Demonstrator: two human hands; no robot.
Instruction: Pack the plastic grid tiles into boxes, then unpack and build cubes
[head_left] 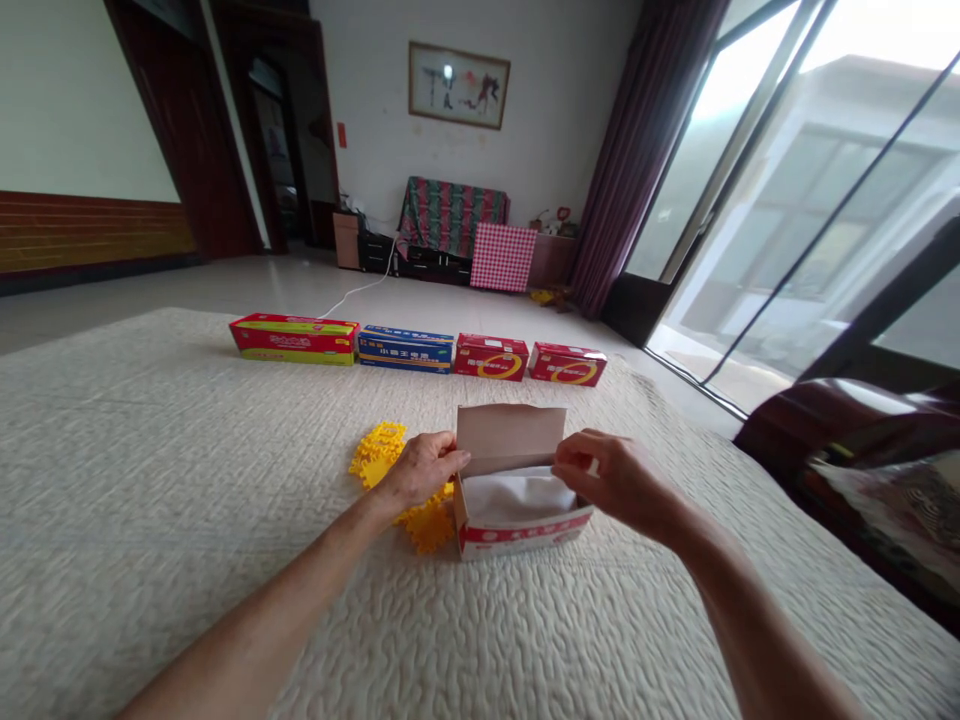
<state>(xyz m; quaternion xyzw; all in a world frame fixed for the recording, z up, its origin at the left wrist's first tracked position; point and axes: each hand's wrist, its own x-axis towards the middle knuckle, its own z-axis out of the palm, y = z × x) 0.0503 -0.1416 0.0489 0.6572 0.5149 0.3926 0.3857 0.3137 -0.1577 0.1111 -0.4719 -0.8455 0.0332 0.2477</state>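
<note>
A small red-and-white cardboard box point(523, 541) rests on the quilted cover, its brown lid flap point(511, 432) raised at the back. White thin material point(517, 497), like a bag or liner, fills the inside. My left hand point(427, 468) is closed at the box's left rear corner, thumb and fingers pinching the edge by the flap. At the right rear corner, my right hand point(609, 472) has its fingers curled together beside the flap and the white material; what is between them is hidden. Yellow notched plastic pieces point(379, 455) lie left of the box, partly behind my left hand.
Beyond stand a long red-and-green box point(294, 341), a blue box point(406, 350) and two red boxes point(491, 358) in a row. A dark wooden armrest point(840, 420) is at the right, near glass doors point(795, 220). Against the far wall is a cloth-draped cabinet point(454, 215).
</note>
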